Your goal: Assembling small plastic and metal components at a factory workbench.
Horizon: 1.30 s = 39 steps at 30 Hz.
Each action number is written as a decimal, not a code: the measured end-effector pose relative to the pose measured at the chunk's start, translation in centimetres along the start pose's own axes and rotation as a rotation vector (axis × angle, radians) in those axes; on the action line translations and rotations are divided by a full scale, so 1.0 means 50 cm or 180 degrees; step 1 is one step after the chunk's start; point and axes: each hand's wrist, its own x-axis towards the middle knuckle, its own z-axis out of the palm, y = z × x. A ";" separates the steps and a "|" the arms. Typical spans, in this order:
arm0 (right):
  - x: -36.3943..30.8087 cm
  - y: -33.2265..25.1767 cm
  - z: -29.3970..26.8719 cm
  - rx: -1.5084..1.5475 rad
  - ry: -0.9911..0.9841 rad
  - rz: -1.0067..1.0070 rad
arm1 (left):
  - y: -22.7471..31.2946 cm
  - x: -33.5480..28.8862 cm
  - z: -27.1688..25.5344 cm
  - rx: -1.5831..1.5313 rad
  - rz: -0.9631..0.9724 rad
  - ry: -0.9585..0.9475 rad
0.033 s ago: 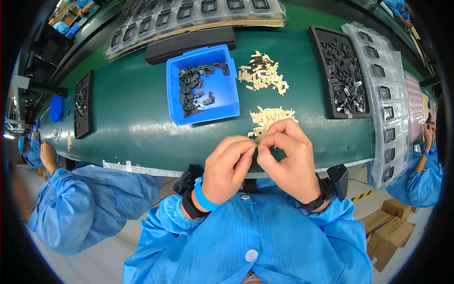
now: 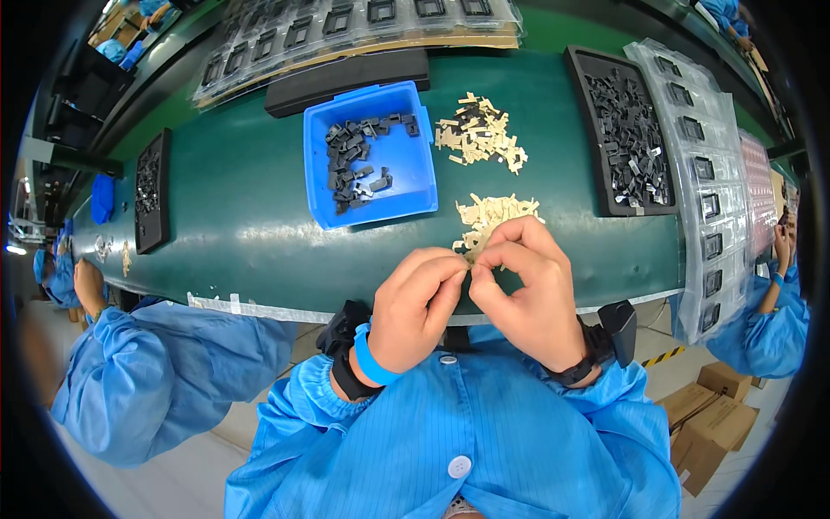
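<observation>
My left hand (image 2: 419,303) and my right hand (image 2: 534,290) meet fingertip to fingertip above the near part of the green table (image 2: 259,251). Both are closed in a pinch. Whatever sits between the fingertips is tiny and mostly covered, so I cannot make out its kind. Just beyond the fingers lies a heap of small cream-coloured pieces (image 2: 497,212), partly hidden by my right hand. Farther back is a second pile of cream strips mixed with black bits (image 2: 480,131). To the left of it stands a blue bin (image 2: 320,173) with small dark grey plastic parts (image 2: 350,151) inside.
On the right are a black tray (image 2: 592,164) full of small black parts and clear blister trays (image 2: 692,221) with black frames. More blister trays (image 2: 337,26) lie at the back, near a black foam block (image 2: 346,82). A co-worker's hand (image 2: 89,287) rests at the left edge.
</observation>
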 end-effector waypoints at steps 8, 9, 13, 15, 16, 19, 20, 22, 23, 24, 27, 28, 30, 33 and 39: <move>0.006 -0.004 -0.003 -0.0099 -0.0065 0.0001 | -0.004 0.005 -0.002 0.0246 0.0270 -0.0012; 0.006 -0.002 -0.002 -0.0104 -0.0069 0.0002 | -0.004 0.006 -0.003 0.0247 0.0273 -0.0011; 0.006 -0.001 -0.003 -0.0082 -0.0075 -0.0040 | -0.002 0.008 -0.006 0.0235 0.0335 -0.0086; 0.007 0.000 -0.004 -0.0113 -0.0094 -0.0049 | -0.002 0.008 -0.007 0.0215 0.0325 -0.0100; 0.007 0.001 -0.005 -0.0143 -0.0112 -0.0056 | -0.001 0.007 -0.007 0.0127 0.0298 -0.0115; 0.005 0.002 -0.008 0.0025 -0.0122 0.0099 | 0.001 0.007 -0.008 0.0084 0.0213 -0.0119; 0.005 0.000 -0.010 0.0030 -0.0128 0.0102 | 0.001 0.007 -0.008 0.0125 0.0161 -0.0111; 0.004 -0.005 -0.014 0.0007 -0.0168 0.0142 | 0.000 0.007 -0.007 0.0133 0.0141 -0.0105; 0.004 -0.004 -0.014 0.0007 -0.0168 0.0150 | 0.000 0.007 -0.006 0.0137 0.0128 -0.0099; 0.003 -0.003 -0.012 -0.0005 -0.0200 0.0127 | 0.001 0.006 -0.005 0.0134 0.0123 -0.0106; 0.004 -0.002 -0.010 0.0001 -0.0218 0.0130 | 0.004 0.004 -0.002 0.0007 -0.0038 -0.0122; 0.004 -0.001 -0.010 0.0023 -0.0208 0.0147 | 0.005 0.004 -0.002 -0.0031 -0.0062 -0.0117; 0.004 0.002 -0.009 0.0043 -0.0197 0.0185 | 0.005 0.005 -0.002 -0.0071 -0.0089 -0.0120; 0.006 0.006 -0.010 0.0058 -0.0201 0.0208 | 0.003 0.006 -0.002 -0.0099 -0.0117 -0.0143; 0.008 0.012 -0.017 0.0124 -0.0119 0.0219 | -0.003 -0.007 -0.001 -0.0727 -0.0622 -0.0132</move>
